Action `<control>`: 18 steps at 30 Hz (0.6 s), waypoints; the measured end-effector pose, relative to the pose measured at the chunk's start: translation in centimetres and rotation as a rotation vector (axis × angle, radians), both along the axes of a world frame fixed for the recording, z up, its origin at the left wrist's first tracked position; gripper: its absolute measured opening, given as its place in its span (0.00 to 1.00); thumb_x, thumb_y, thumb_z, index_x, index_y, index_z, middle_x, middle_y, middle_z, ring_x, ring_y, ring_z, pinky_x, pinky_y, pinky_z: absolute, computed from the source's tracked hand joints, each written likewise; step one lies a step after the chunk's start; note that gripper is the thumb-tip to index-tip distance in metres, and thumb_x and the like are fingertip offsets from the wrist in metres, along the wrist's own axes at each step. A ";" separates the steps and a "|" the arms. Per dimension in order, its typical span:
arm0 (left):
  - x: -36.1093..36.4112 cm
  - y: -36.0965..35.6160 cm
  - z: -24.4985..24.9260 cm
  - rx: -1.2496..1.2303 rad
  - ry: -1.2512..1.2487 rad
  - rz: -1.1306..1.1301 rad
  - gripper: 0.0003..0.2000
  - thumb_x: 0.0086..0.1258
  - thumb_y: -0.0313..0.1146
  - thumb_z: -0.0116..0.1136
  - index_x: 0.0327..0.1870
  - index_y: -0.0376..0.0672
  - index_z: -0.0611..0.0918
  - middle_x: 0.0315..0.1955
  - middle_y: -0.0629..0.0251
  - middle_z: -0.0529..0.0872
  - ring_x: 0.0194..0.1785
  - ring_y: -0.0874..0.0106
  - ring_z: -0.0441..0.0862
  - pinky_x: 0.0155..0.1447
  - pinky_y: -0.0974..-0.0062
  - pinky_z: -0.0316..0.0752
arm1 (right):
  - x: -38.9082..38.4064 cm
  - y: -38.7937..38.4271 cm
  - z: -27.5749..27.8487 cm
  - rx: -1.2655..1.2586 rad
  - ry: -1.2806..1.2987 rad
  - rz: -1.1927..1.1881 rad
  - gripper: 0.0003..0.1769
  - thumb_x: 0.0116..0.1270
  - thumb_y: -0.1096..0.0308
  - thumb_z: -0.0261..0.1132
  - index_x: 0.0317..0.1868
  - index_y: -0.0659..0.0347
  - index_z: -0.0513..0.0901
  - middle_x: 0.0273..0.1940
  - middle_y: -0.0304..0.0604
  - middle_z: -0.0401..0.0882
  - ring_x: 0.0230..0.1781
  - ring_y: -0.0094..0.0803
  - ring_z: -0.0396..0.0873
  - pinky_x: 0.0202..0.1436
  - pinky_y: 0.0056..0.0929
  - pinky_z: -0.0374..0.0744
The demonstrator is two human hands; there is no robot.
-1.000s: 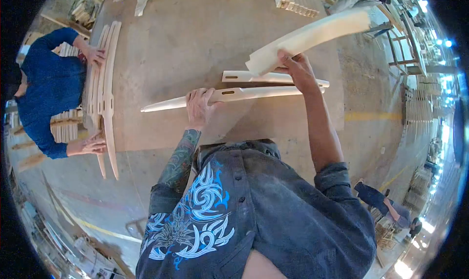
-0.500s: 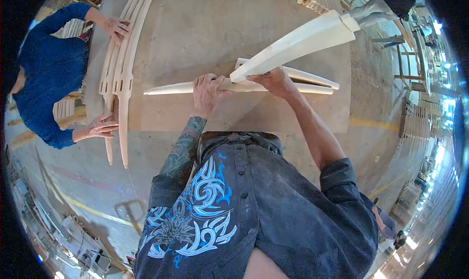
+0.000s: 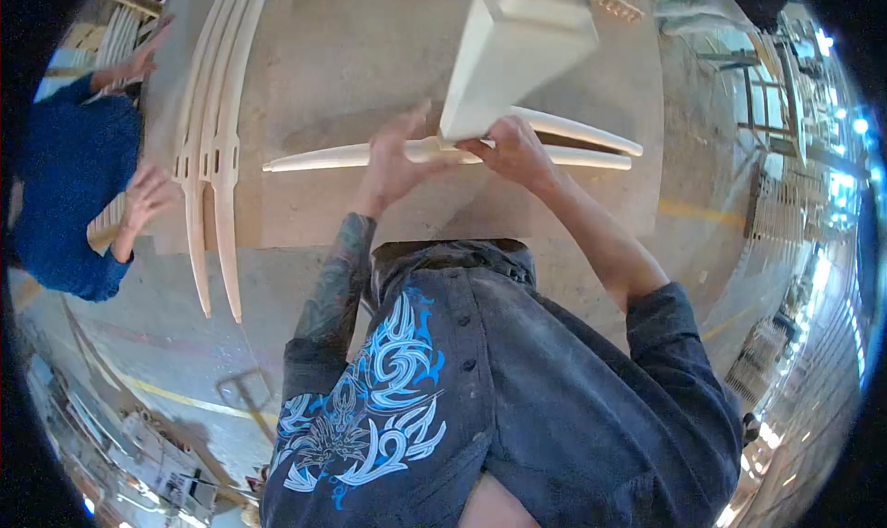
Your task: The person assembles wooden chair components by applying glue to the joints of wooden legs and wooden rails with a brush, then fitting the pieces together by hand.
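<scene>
the right hand (image 3: 513, 154) has its grip closed round the lower end of a thick pale sanded wooden part (image 3: 513, 52), which is lifted clear of the table (image 3: 370, 48) and tilted up, its square-cut end towards the camera. the left hand (image 3: 397, 158) is beside that lower end with its grip spread, fingers apart; whether it touches the wood i cannot tell.

below both hands a long pale tapered wooden slat with a slot (image 3: 314, 157) lies flat on the table, and a second pale curved slat (image 3: 582, 133) lies just behind it, near its right end.

at the table's left edge a co-worker in a blue sleeve (image 3: 65, 186) has an open hand (image 3: 148, 191) next to a row of long curved wooden slats (image 3: 217, 112), whose tips overhang the edge.

as a judgement: two slats are laid out, the thick part is in the air and not yet set anywhere, so the work looks mid-way, with only one hand holding firmly.
</scene>
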State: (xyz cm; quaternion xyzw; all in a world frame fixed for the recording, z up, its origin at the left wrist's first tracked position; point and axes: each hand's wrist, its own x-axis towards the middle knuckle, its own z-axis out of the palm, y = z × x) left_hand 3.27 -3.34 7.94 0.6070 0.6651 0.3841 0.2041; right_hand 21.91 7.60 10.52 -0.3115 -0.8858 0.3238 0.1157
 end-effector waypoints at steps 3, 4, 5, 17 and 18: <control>-1.3 3.4 6.4 0.095 -0.396 -0.080 0.26 0.55 0.36 0.77 0.55 0.40 0.83 0.52 0.63 0.86 0.55 0.74 0.81 0.59 0.70 0.77 | -0.8 -0.2 1.4 -0.058 -0.040 -0.047 0.15 0.60 0.61 0.73 0.42 0.62 0.86 0.36 0.53 0.86 0.38 0.53 0.84 0.43 0.44 0.80; -1.2 4.5 8.3 0.104 -0.392 -0.084 0.26 0.55 0.36 0.77 0.55 0.40 0.83 0.52 0.63 0.86 0.55 0.74 0.81 0.59 0.70 0.77 | -0.9 -0.1 1.8 -0.109 -0.105 -0.080 0.14 0.60 0.62 0.73 0.42 0.62 0.87 0.38 0.52 0.86 0.39 0.52 0.83 0.45 0.43 0.79; -0.9 5.6 10.1 0.072 -0.485 -0.132 0.23 0.57 0.35 0.76 0.54 0.40 0.83 0.49 0.65 0.87 0.51 0.75 0.83 0.56 0.72 0.78 | -0.6 0.6 -0.3 -0.038 0.116 0.019 0.16 0.59 0.62 0.73 0.44 0.63 0.85 0.37 0.52 0.87 0.40 0.51 0.84 0.46 0.43 0.80; -1.6 9.6 8.9 -0.049 -0.696 -0.227 0.12 0.68 0.33 0.67 0.49 0.41 0.84 0.41 0.68 0.90 0.44 0.80 0.84 0.50 0.78 0.79 | 9.0 7.1 -6.8 0.370 -0.330 -0.084 0.28 0.58 0.70 0.65 0.62 0.53 0.77 0.58 0.50 0.80 0.63 0.49 0.74 0.67 0.45 0.72; -1.9 10.6 8.4 -0.059 -0.712 -0.205 0.14 0.69 0.36 0.67 0.51 0.41 0.83 0.41 0.68 0.89 0.44 0.80 0.83 0.50 0.78 0.79 | 8.9 7.6 -5.9 0.267 -0.374 -0.087 0.26 0.58 0.69 0.65 0.60 0.52 0.77 0.56 0.50 0.80 0.60 0.49 0.76 0.64 0.46 0.73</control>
